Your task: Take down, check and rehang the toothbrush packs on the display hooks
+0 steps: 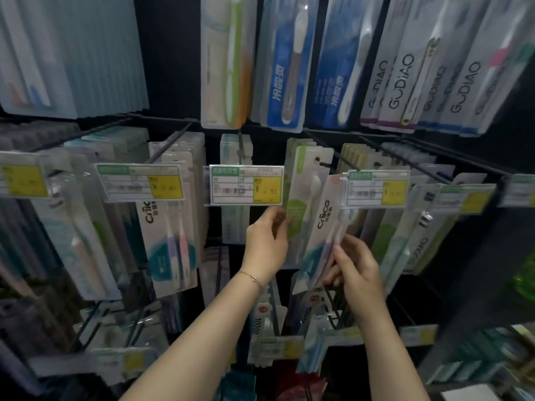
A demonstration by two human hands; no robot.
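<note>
Head view: left hand (266, 238) pinches hooked green pack (301, 186) aside, I judge clearing room; right hand (359, 264) grips tilted Cnice pack (322, 221).

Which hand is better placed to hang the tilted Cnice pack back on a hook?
The right hand, probably: its fingers grip the Cnice pack low down. The left hand holds the green pack, which hangs on its hook.
</note>
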